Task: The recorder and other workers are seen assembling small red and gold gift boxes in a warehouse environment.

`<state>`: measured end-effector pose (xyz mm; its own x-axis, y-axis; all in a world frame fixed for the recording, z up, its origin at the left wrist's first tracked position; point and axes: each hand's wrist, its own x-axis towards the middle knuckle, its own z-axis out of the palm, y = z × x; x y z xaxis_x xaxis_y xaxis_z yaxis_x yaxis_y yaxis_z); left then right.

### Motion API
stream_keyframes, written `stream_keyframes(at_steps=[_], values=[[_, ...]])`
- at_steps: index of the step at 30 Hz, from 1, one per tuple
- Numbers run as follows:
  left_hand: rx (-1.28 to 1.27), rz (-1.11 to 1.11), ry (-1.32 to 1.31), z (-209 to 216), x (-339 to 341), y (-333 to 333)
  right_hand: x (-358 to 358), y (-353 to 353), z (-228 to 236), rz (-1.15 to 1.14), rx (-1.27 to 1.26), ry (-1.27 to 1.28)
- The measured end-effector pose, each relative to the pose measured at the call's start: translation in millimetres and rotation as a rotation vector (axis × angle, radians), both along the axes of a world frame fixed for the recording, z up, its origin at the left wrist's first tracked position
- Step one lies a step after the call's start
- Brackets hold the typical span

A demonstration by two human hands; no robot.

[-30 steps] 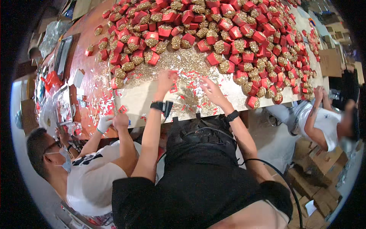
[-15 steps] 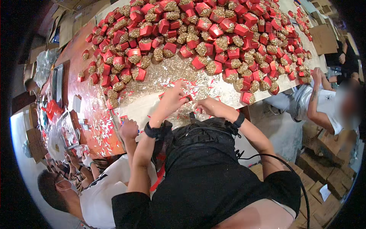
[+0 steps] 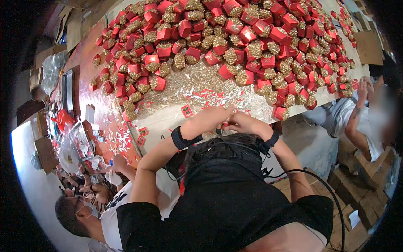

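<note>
My left hand (image 3: pixel 211 119) and my right hand (image 3: pixel 245 123) meet at the table's near edge, close to my waist. Their fingers are bent inward and partly hide one another. A small red piece (image 3: pixel 225 124) shows at the right fingertips; its kind is unclear. What the left fingers hold, if anything, is hidden. A red card with a dark printed pattern (image 3: pixel 186 111) lies just beyond my left wrist. Ahead of both hands, the table bears gold glitter strands (image 3: pixel 197 82) and red and white paper scraps (image 3: pixel 210 95).
Red boxes with gold, bumpy tops (image 3: pixel 184 29) are heaped across the far table. More red cards (image 3: pixel 142 131) lie left of my arm. One person in white (image 3: pixel 119 212) sits close at my left; another (image 3: pixel 357 126) is at the right, near cardboard boxes (image 3: pixel 365 185).
My left hand has moved right and come together with my right hand, uncovering the red card. The left neighbour's hand has drawn away leftward. The whole view has shifted slightly.
</note>
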<state>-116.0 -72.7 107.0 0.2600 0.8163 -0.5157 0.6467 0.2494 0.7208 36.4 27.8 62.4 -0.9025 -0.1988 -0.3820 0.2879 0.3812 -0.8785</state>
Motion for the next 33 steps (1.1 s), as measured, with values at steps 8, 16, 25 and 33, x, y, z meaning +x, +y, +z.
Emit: stream_keyframes(at_steps=[8,16,25,33], values=[[0.195,0.079,-0.236,-15.9,-49.5,-5.4,-24.9,-12.7,-18.2,0.036,0.138,0.572],[-0.028,0.382,-0.497,-17.0,-91.8,-21.6,-41.4,-20.3,-9.7,-0.429,-0.399,-0.011],[0.157,1.169,0.507,-159.7,-158.1,-68.5,-46.9,-10.0,-25.6,-0.318,-1.102,-0.484],[-0.126,1.903,0.535,-203.6,-192.9,-83.4,-31.8,1.5,-12.7,-0.935,-1.244,-0.241]])
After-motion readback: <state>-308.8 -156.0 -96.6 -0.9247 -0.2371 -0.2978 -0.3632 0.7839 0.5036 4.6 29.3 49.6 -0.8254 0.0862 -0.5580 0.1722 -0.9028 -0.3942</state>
